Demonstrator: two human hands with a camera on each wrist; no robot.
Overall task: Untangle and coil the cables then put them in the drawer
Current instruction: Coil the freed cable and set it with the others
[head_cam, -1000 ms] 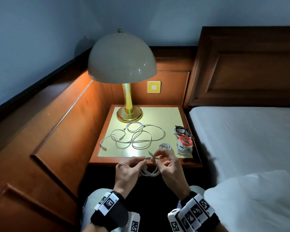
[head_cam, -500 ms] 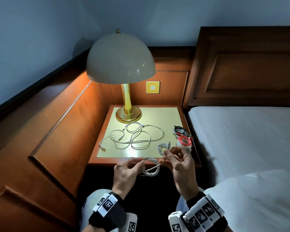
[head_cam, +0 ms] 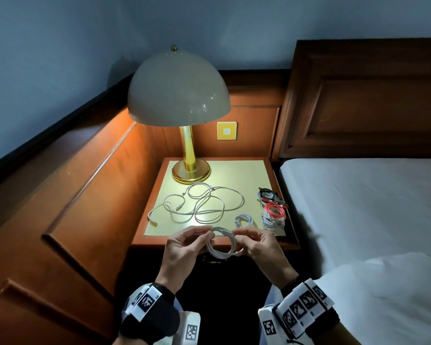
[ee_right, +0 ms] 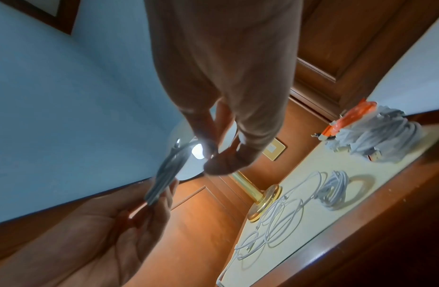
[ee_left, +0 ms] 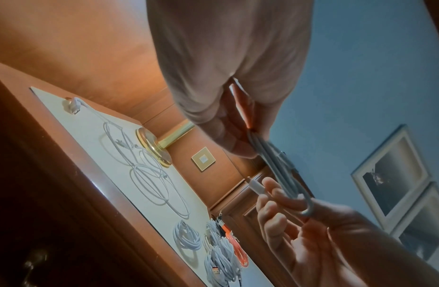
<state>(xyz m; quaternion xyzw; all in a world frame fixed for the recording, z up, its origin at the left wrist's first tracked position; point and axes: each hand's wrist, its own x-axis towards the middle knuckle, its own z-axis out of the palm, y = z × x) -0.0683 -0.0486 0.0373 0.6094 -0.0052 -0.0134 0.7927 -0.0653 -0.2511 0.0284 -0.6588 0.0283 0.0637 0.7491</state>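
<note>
Both hands are bare. The left hand [head_cam: 184,247] and right hand [head_cam: 261,247] each have a black wristband [head_cam: 159,317] wrapped with white bands bearing black square code markers. White blocks with similar markers sit below the wrists.

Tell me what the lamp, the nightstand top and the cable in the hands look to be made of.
Lamp: stem and base look like polished brass-toned metal, mirror-bright; the dome shade is glossy cream, glass or plastic, unclear which.
Nightstand top: pale smooth inset panel, faintly reflective, framed in varnished reddish wood; the panel's material is unclear.
Coiled cable, held by the left hand and right hand: white, matte, flexible, likely a plastic or rubber jacket.
</note>
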